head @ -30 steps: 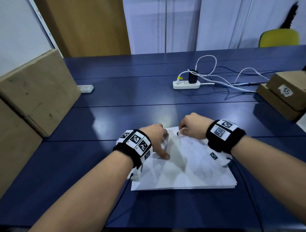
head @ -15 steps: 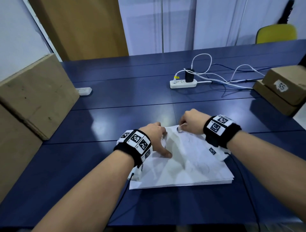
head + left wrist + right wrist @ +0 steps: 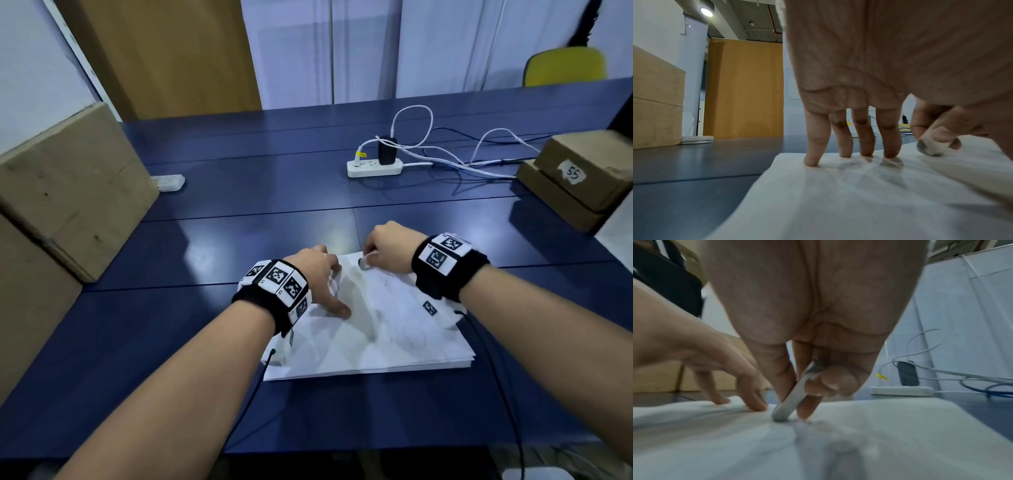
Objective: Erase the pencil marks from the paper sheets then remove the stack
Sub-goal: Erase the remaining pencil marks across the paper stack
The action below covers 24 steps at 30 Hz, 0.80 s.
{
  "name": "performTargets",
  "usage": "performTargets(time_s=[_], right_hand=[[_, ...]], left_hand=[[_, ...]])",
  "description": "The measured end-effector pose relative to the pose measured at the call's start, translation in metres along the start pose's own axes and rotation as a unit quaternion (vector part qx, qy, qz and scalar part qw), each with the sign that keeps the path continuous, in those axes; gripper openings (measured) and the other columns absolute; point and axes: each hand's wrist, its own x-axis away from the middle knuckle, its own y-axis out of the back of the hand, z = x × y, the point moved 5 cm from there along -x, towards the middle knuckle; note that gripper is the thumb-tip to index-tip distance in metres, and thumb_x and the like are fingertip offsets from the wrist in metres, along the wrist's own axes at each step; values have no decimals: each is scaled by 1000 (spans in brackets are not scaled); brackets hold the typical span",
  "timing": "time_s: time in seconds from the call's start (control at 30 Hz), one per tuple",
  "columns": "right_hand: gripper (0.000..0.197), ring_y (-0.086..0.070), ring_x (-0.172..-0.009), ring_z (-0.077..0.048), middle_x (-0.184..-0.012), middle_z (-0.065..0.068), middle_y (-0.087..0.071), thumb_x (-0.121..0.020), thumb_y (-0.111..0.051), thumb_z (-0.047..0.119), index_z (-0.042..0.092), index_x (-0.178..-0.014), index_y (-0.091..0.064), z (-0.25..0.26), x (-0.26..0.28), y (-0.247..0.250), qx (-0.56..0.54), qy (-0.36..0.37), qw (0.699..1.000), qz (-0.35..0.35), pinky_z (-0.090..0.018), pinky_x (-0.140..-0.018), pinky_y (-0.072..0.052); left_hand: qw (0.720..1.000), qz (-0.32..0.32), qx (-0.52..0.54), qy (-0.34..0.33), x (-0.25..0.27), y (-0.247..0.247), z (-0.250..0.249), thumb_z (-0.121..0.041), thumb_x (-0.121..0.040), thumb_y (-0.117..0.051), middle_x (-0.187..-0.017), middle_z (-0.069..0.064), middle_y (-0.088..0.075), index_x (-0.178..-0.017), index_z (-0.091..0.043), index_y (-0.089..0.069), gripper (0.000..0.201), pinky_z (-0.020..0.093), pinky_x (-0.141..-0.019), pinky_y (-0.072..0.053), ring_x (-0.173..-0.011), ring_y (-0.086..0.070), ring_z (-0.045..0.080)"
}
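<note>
A stack of white paper sheets (image 3: 387,339) lies on the blue table, its top sheet rumpled and carrying faint pencil marks. My left hand (image 3: 322,274) presses down on the stack's far left part with straight, spread fingers (image 3: 849,146). My right hand (image 3: 387,246) pinches a white eraser (image 3: 363,263) with a grey smudged tip (image 3: 791,402), and that tip touches the top sheet near its far edge, just right of the left fingers. In the left wrist view the eraser (image 3: 931,147) sits against the paper (image 3: 859,194).
Large cardboard boxes (image 3: 68,185) stand along the left. Stacked brown boxes (image 3: 575,174) sit at the right. A white power strip (image 3: 375,168) with charger and cables lies behind the stack. A small white strip (image 3: 169,181) lies far left. A yellow chair (image 3: 565,66) stands beyond the table.
The right hand with the eraser has shifted slightly over the far edge of the top sheet. The left hand stays pressed on the paper. The head view has moved a little.
</note>
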Motion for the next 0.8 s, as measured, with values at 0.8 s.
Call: performTargets(time_s=[0.8], right_hand=[[20, -65, -93, -22, -88, 0, -72, -85, -68, 37, 22, -95, -76, 3, -2, 3, 36, 43, 998, 32, -24, -69, -46]], left_hand=[[1000, 4, -9, -8, 1, 1, -5, -66, -59, -83, -118, 1, -46, -130, -19, -53, 89, 36, -82, -46, -112, -47, 26]])
